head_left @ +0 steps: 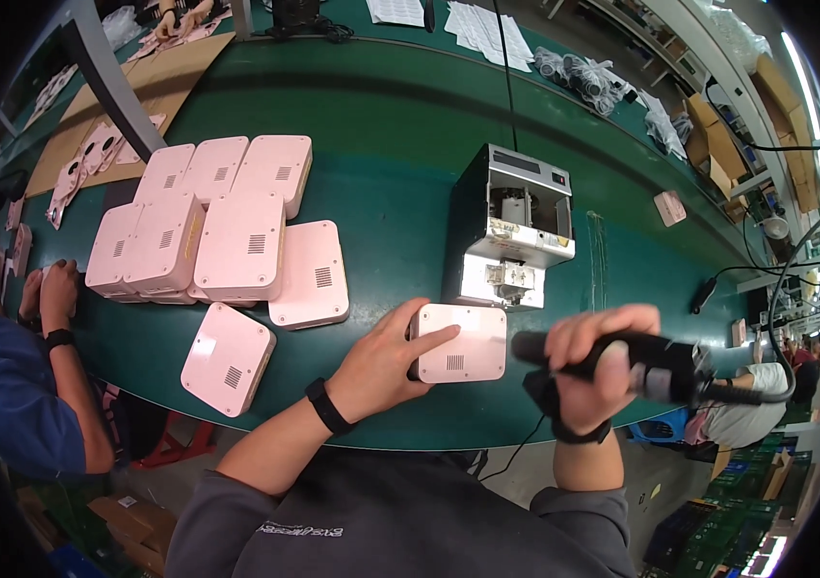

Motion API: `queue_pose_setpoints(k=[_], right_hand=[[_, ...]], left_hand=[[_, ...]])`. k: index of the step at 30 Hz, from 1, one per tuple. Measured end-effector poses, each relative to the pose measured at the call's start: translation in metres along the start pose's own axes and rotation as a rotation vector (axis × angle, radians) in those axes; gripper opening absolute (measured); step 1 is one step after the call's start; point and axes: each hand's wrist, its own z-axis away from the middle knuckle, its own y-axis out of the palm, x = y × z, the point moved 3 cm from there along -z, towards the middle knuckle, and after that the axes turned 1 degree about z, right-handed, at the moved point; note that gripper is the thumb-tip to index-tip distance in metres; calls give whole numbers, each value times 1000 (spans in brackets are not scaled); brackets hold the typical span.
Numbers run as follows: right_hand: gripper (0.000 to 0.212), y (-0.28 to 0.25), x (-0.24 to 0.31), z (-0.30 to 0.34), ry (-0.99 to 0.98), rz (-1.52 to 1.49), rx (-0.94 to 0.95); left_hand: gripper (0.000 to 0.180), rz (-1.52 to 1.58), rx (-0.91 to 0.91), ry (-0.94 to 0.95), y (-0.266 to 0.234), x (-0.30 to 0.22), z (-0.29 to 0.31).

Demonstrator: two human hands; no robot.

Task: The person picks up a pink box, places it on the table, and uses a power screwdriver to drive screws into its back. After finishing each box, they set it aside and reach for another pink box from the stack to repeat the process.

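My left hand (393, 349) grips a pale pink square plastic case (477, 352) by its left side, the index finger lying across its top. The case rests on the green table with its vent slots and corner holes facing up. In my right hand (603, 361), slightly blurred, is a black electric screwdriver (656, 364), held almost level with its tip pointing left. That tip is just right of the case, apart from it. Behind the case stands a small screw feeder (516, 226). Another pink case (228, 358) lies on the table left of my forearm.
Several pink cases (239, 246) are piled at the left. Pink parts lie on cardboard (184, 91) at the far left. A person in blue (29, 385) works at the left edge. A black tool (704, 295) and a small pink piece (669, 208) are at the right.
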Motion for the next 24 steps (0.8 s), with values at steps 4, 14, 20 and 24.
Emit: queue_pose_setpoints(k=[4,14,20,24], right_hand=[[21,-14,-8,-37,-122,114,-106],[25,-2,-1,-8,45,-21,-55],[37,31,21,21,102,-22,127],[42,37,17,30,161,-13,158]], left_hand=[[74,-5,28,47,10,-3,-3],[73,25,38,53,13,-4,-9],[74,91,21,91,10,-3,-13],[72,97,-20,112,15,-1,-11]])
